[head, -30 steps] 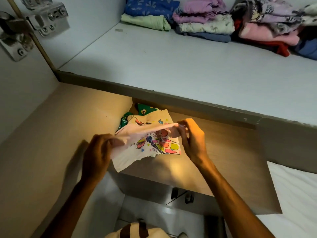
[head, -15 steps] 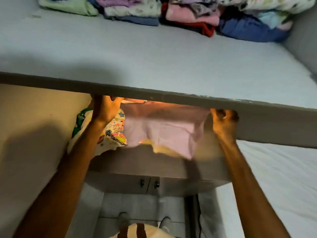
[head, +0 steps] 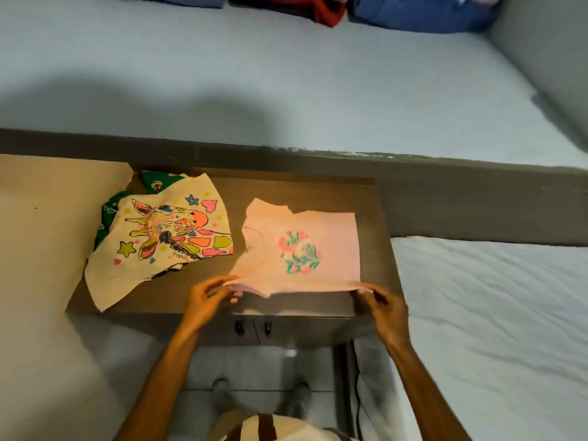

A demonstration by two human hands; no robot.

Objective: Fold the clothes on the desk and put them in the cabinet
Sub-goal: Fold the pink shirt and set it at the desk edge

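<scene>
A small pink shirt (head: pixel 331 237) with a round flower print lies spread flat on the right half of the brown desk (head: pixel 372 198). My left hand (head: pixel 206 300) pinches its near left corner. My right hand (head: pixel 385 310) pinches its near right corner at the desk's front edge. On the desk's left half lies a cream shirt (head: pixel 159 243) with a bright giraffe print, unfolded, on top of a green garment (head: pixel 109 214). The cabinet shelf (head: pixel 286 90) runs above the desk, with folded clothes (head: pixel 423 14) stacked along its back.
A white bed (head: pixel 496 313) lies to the right of the desk. A beige wall panel (head: pixel 44 237) stands on the left. The cabinet's grey side wall (head: pixel 547 52) rises at the upper right. Two drawer knobs (head: pixel 253 327) sit under the desk front.
The pink shirt, held up under the shelf edge half a second ago, now lies flat on the desk. Both hands have come down to its near corners. The view has tilted down.
</scene>
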